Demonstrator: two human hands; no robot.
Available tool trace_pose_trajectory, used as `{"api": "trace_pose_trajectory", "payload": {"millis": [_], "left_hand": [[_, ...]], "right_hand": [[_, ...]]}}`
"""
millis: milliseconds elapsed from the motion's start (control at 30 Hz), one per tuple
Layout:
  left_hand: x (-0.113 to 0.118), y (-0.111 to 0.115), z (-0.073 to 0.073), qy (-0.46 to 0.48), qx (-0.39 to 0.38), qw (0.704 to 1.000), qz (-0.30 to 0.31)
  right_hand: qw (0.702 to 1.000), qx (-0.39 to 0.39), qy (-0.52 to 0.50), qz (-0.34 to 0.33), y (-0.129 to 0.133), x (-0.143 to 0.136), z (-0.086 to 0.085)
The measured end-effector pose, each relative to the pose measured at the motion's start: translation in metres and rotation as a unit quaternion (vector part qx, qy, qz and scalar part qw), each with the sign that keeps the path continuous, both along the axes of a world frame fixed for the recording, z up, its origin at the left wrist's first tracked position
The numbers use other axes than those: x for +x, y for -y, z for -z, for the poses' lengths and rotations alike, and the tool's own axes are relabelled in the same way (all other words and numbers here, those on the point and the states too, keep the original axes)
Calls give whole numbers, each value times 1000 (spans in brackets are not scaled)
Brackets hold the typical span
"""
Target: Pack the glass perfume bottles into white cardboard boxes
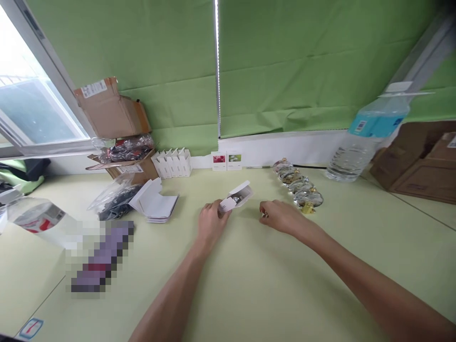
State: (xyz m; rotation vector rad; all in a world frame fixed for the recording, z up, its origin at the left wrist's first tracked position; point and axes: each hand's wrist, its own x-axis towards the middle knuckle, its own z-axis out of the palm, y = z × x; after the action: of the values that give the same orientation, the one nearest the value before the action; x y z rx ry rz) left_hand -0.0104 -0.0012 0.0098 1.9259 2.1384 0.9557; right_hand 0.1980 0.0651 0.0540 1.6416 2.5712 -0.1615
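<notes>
White, open-flapped and angled, the small box (228, 204) sat gripped between thumb and fingers of the left hand (212, 219) toward the table's (228, 280) far edge, a metallic piece (236, 199) showing inside. Right hand (278, 215) was near it, fingers pinching a small item (264, 215) too hidden to identify. Along the surface's far edge stood white boxes (174, 165) and two picture cards (218, 161); shiny round packets (295, 182) lined up beyond the right hand.

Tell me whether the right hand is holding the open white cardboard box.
No, the left hand grips the open white cardboard box, while the right hand is apart from it.
</notes>
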Motion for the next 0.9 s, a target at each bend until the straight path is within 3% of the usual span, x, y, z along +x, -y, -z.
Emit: {"api": "trace_pose_trajectory", "payload": {"millis": [200, 333, 400, 533, 600, 900], "left_hand": [[0, -1, 1, 10, -6, 1000, -11], [0, 0, 0, 11, -12, 1000, -3], [0, 0, 0, 8, -9, 1000, 3], [1, 2, -2, 3, -15, 1000, -6], [2, 2, -2, -3, -18, 1000, -7], [0, 2, -2, -14, -5, 1000, 13]], "right_hand": [[999, 2, -36, 21, 0, 7, -22], [987, 103, -117, 34, 13, 6, -50], [976, 137, -171, 3, 23, -1, -58], [961, 120, -225, -103, 36, -18, -55], [963, 101, -216, -126, 37, -23, -49], [965, 56, -244, -75, 32, -24, -45]]}}
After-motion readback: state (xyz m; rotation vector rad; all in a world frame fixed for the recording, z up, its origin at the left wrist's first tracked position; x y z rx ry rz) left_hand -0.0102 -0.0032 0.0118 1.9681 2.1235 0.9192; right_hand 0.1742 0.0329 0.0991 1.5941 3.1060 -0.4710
